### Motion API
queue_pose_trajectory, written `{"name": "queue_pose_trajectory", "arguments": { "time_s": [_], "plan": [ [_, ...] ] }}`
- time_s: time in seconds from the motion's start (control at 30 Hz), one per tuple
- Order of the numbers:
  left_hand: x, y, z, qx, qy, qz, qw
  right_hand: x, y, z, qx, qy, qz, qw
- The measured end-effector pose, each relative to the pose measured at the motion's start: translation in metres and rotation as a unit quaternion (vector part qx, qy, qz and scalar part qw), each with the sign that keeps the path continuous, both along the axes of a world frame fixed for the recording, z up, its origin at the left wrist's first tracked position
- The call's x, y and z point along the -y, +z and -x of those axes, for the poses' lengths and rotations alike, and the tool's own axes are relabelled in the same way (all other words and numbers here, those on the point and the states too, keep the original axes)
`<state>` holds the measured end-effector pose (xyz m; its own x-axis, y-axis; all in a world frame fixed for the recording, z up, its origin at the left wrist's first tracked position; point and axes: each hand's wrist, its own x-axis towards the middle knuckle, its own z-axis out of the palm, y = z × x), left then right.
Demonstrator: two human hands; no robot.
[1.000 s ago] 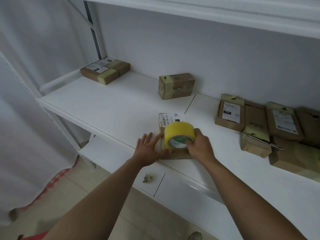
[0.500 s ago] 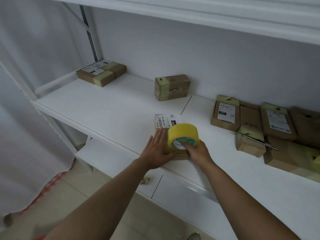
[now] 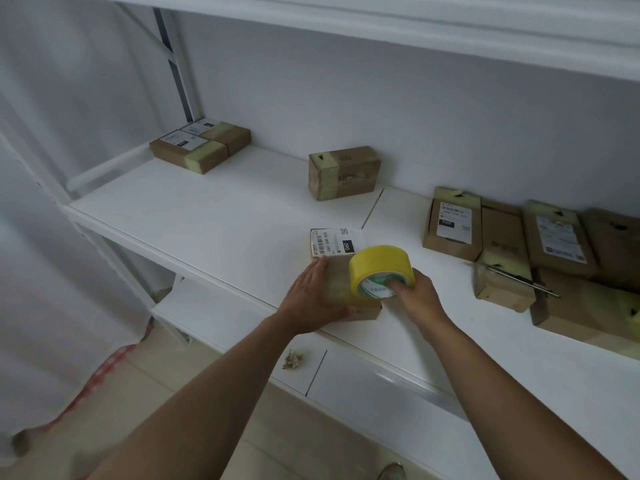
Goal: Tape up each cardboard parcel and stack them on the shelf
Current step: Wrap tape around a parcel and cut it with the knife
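Viewpoint: looking down from head height at a white shelf (image 3: 194, 216), with two bare forearms reaching in from below.
Parcel being taped: a small brown cardboard parcel (image 3: 341, 271) lies flat near the shelf's front edge, in the middle of the view; a white shipping label (image 3: 335, 241) with a barcode covers its far end.
Left hand: the left hand (image 3: 313, 294) lies flat on the parcel's left side, fingers straight and together, pressing it down.
Right hand: the right hand (image 3: 417, 296) grips a roll of yellow tape (image 3: 381, 271), thumb tucked into the roll's core, fingers curled round its far side.
Tape roll: stands on edge on top of the parcel's right part, open core facing the viewer.
Other parcels, left: two flat taped parcels (image 3: 201, 145) sit side by side at the shelf's far left corner.
Other parcels, middle: one parcel (image 3: 344, 173) stands against the back wall.
Other parcels, right: a cluster of parcels (image 3: 512, 244), some labelled, lies along the right, partly overlapping.
Tool: a thin metal rod-like tool (image 3: 519, 280) rests across the right cluster; its kind cannot be told.
Lower shelf: a small crumpled scrap (image 3: 292, 358) lies on the shelf below.
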<state>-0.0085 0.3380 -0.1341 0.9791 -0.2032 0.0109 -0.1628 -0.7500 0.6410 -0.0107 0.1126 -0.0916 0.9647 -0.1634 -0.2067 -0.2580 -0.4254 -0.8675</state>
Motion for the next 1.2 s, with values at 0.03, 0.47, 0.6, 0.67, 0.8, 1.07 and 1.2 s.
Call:
{"name": "queue_pose_trajectory", "arguments": {
  "time_s": [0.03,0.47,0.6,0.67,0.8,1.07,1.2],
  "plan": [
    [0.002,0.003,0.0,-0.006,-0.003,-0.023,1.0,-0.005,-0.002,0.002,-0.015,-0.022,-0.058,0.998],
    [0.01,0.004,0.004,0.014,0.048,-0.077,0.996,-0.008,-0.007,0.005,-0.035,-0.008,-0.073,0.997],
    [0.009,0.004,0.005,0.012,0.049,-0.077,0.996,-0.011,-0.008,0.004,-0.026,-0.011,-0.049,0.998],
    [0.008,0.005,0.005,0.009,0.051,-0.078,0.996,-0.006,-0.008,0.005,-0.01,-0.047,-0.049,0.998],
    [0.01,0.005,0.006,0.013,0.045,-0.084,0.995,0.01,-0.008,0.007,0.001,-0.085,-0.099,0.991],
    [0.009,0.006,0.006,0.01,0.042,-0.08,0.996,0.01,-0.012,0.005,0.015,-0.096,-0.133,0.986],
    [0.009,0.007,0.007,0.007,0.046,-0.079,0.996,0.008,-0.015,0.004,0.024,-0.102,-0.133,0.986]
  ]
}}
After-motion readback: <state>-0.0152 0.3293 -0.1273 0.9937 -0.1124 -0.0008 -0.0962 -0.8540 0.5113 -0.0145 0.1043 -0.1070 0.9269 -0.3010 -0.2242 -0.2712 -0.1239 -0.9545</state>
